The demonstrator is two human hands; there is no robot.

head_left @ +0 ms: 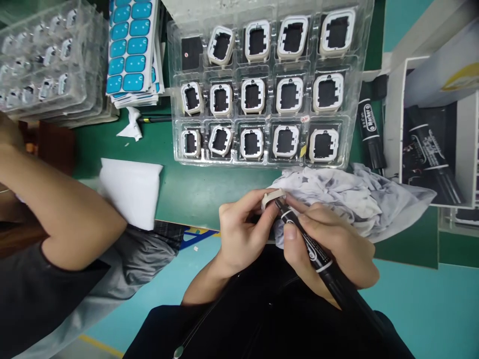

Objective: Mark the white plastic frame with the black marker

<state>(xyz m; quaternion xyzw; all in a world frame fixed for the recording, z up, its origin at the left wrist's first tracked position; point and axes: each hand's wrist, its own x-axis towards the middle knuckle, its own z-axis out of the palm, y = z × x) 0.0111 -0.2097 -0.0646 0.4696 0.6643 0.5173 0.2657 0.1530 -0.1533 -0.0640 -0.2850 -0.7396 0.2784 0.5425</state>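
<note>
Head view: left hand at near centre, fingers closed round one small cream frame, held edge-up just above the near rim of the green surface; right hand just right of it, fingers curled tight on one black marker, long axis running from near right up to far left, tip touching the frame's right edge, so both hands meet at the piece, the left the closer. Farther off, one clear tray with fourteen cream frames counted and one dark insert at its far-left pocket, one crumpled grey cloth right of the hands, a second marker beside the tray, another person's arm at left.
</note>
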